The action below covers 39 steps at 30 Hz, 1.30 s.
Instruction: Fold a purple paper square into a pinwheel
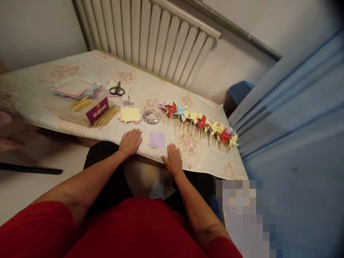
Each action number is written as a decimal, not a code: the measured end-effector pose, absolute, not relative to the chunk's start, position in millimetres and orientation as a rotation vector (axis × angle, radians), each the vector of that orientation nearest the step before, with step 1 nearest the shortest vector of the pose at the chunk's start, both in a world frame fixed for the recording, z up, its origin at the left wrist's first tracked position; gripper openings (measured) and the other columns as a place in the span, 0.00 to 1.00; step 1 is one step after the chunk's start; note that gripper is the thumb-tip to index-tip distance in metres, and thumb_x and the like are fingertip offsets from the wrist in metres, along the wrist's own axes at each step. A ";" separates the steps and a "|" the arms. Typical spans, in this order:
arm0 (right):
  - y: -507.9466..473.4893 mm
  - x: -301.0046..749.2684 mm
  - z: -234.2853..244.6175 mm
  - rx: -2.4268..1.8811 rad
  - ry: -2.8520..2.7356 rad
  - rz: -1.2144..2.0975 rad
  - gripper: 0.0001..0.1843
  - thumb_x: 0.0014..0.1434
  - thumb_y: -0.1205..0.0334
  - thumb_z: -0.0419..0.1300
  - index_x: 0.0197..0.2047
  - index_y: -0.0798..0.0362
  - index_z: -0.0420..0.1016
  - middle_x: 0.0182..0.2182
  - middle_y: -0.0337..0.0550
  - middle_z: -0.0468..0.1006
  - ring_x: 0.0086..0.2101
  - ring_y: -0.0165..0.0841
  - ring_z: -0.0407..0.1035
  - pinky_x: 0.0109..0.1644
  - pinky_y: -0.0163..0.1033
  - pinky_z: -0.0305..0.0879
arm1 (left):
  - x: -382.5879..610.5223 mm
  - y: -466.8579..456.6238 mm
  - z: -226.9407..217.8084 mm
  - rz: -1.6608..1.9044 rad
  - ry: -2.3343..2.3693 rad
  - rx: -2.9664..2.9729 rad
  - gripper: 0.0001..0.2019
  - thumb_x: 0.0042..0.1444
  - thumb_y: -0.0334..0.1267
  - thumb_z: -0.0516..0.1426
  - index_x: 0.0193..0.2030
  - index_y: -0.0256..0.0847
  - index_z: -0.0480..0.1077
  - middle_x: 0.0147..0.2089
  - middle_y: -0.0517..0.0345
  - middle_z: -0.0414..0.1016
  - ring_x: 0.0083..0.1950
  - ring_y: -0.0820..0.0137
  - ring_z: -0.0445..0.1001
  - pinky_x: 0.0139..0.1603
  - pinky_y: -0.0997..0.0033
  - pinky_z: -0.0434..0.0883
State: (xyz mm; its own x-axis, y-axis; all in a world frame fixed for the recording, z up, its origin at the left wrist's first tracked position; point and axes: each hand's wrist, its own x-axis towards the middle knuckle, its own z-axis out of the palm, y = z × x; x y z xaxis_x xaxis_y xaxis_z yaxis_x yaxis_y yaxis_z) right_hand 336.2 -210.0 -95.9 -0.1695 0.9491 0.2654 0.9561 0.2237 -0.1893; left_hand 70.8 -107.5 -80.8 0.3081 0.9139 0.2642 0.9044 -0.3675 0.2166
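My left hand (130,142) lies flat on the tablecloth near the front edge, holding nothing. My right hand (173,157) rests palm down on the cloth too, fingers extended. Between them, a little farther in, is a purple paper square (157,140) with a yellow edge showing under it; neither hand touches it. Beyond my left hand sits a stack of cut yellow paper (130,114) with pink beneath. A clear round dish (152,115) of small shiny pieces stands beside that stack. Finished-looking paper pinwheels (202,123) on sticks lie in a row to the right.
Wooden sticks (106,116) lie by a clear box with a purple label (97,110). Behind are black-handled scissors (116,89), small white boxes (127,100) and paper sheets (72,87). A radiator (150,39) lines the back; a blue curtain (292,143) hangs at right.
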 end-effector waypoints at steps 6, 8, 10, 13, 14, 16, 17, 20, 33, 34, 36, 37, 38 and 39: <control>-213.4 343.7 -106.0 -1.724 -1.876 0.090 0.20 0.67 0.59 0.52 0.57 0.56 0.75 0.58 0.56 0.76 0.62 0.44 0.65 0.68 0.58 0.56 | 71.1 -99.4 -70.5 0.581 1.951 2.429 0.17 0.68 0.41 0.46 0.49 0.39 0.74 0.53 0.42 0.75 0.57 0.52 0.70 0.54 0.52 0.65; -206.9 344.7 -98.8 -1.758 -1.784 0.128 0.19 0.66 0.61 0.51 0.53 0.55 0.77 0.52 0.55 0.80 0.55 0.44 0.71 0.62 0.54 0.64 | 73.5 -99.1 -68.4 0.557 1.982 2.447 0.17 0.67 0.41 0.46 0.47 0.38 0.74 0.50 0.40 0.74 0.56 0.50 0.69 0.52 0.51 0.64; -197.8 341.7 -86.2 -1.770 -1.783 0.126 0.18 0.66 0.62 0.50 0.52 0.56 0.78 0.47 0.55 0.81 0.49 0.43 0.74 0.57 0.50 0.68 | 74.5 -99.8 -67.8 0.551 1.988 2.459 0.16 0.67 0.40 0.47 0.46 0.38 0.74 0.50 0.40 0.73 0.56 0.50 0.68 0.52 0.51 0.64; -182.2 328.5 -64.2 -1.678 -1.971 0.095 0.17 0.67 0.64 0.51 0.51 0.55 0.78 0.46 0.53 0.80 0.49 0.41 0.71 0.57 0.48 0.67 | 74.2 -101.4 -68.3 0.544 1.985 2.448 0.14 0.65 0.38 0.48 0.46 0.38 0.74 0.50 0.40 0.73 0.55 0.50 0.68 0.51 0.52 0.63; -177.1 322.7 -58.0 -1.649 -2.041 0.090 0.17 0.67 0.64 0.51 0.52 0.55 0.77 0.47 0.53 0.80 0.50 0.41 0.70 0.58 0.47 0.66 | 74.0 -101.7 -68.4 0.542 1.982 2.441 0.14 0.64 0.37 0.48 0.46 0.38 0.74 0.50 0.40 0.73 0.55 0.50 0.68 0.51 0.52 0.63; -168.0 310.8 -49.4 -1.611 -2.154 0.107 0.16 0.67 0.64 0.52 0.54 0.54 0.76 0.48 0.52 0.79 0.51 0.42 0.69 0.58 0.47 0.65 | 73.8 -102.0 -68.7 0.543 1.974 2.433 0.13 0.64 0.36 0.49 0.46 0.38 0.73 0.51 0.40 0.73 0.56 0.49 0.67 0.51 0.51 0.63; -164.4 305.5 -47.2 -1.600 -2.197 0.119 0.16 0.67 0.64 0.53 0.54 0.54 0.76 0.49 0.51 0.79 0.51 0.42 0.68 0.58 0.48 0.65 | 73.8 -102.1 -68.9 0.546 1.973 2.431 0.13 0.64 0.36 0.49 0.46 0.38 0.73 0.51 0.40 0.73 0.56 0.49 0.67 0.52 0.51 0.63; -157.6 294.7 -47.7 -1.602 -2.294 0.141 0.15 0.67 0.63 0.55 0.53 0.53 0.76 0.50 0.51 0.79 0.51 0.43 0.67 0.58 0.48 0.64 | 74.0 -102.2 -69.8 0.545 1.985 2.431 0.13 0.64 0.36 0.49 0.47 0.38 0.73 0.51 0.41 0.73 0.56 0.50 0.68 0.52 0.52 0.63; -156.6 293.5 -60.9 -1.617 -2.356 0.149 0.18 0.65 0.60 0.59 0.57 0.53 0.75 0.57 0.51 0.75 0.56 0.45 0.65 0.59 0.49 0.62 | 74.4 -104.0 -70.8 0.594 1.964 2.407 0.13 0.63 0.35 0.48 0.47 0.39 0.74 0.50 0.41 0.72 0.56 0.50 0.67 0.52 0.50 0.64; -156.8 293.6 -61.1 -1.616 -2.353 0.151 0.18 0.65 0.60 0.59 0.57 0.53 0.74 0.57 0.51 0.75 0.56 0.45 0.64 0.60 0.49 0.62 | 74.3 -104.0 -71.0 0.598 1.960 2.406 0.13 0.63 0.35 0.48 0.47 0.39 0.74 0.50 0.41 0.72 0.56 0.49 0.67 0.52 0.50 0.63; -157.2 293.5 -61.3 -1.617 -2.347 0.149 0.17 0.65 0.60 0.59 0.57 0.53 0.75 0.57 0.51 0.75 0.56 0.45 0.65 0.60 0.50 0.63 | 74.3 -103.9 -71.4 0.602 1.960 2.407 0.13 0.63 0.35 0.48 0.47 0.39 0.73 0.50 0.41 0.72 0.56 0.49 0.67 0.52 0.50 0.63; -157.3 293.4 -61.1 -1.619 -2.345 0.148 0.17 0.65 0.61 0.59 0.56 0.53 0.75 0.57 0.51 0.76 0.56 0.45 0.65 0.60 0.50 0.63 | 74.3 -103.8 -71.6 0.601 1.964 2.412 0.14 0.63 0.35 0.48 0.47 0.39 0.73 0.50 0.41 0.72 0.56 0.50 0.67 0.52 0.50 0.63; -157.3 293.3 -60.8 -1.620 -2.345 0.147 0.17 0.65 0.61 0.59 0.56 0.53 0.75 0.57 0.51 0.76 0.56 0.45 0.65 0.60 0.49 0.63 | 74.4 -103.8 -71.8 0.598 1.971 2.417 0.13 0.63 0.35 0.48 0.47 0.39 0.73 0.50 0.41 0.72 0.56 0.50 0.67 0.52 0.50 0.63; -157.2 293.2 -60.3 -1.621 -2.347 0.146 0.16 0.65 0.62 0.58 0.56 0.53 0.75 0.56 0.51 0.76 0.55 0.45 0.65 0.59 0.49 0.63 | 74.4 -103.8 -71.9 0.593 1.977 2.423 0.13 0.63 0.35 0.48 0.47 0.39 0.73 0.50 0.41 0.72 0.56 0.50 0.67 0.52 0.50 0.63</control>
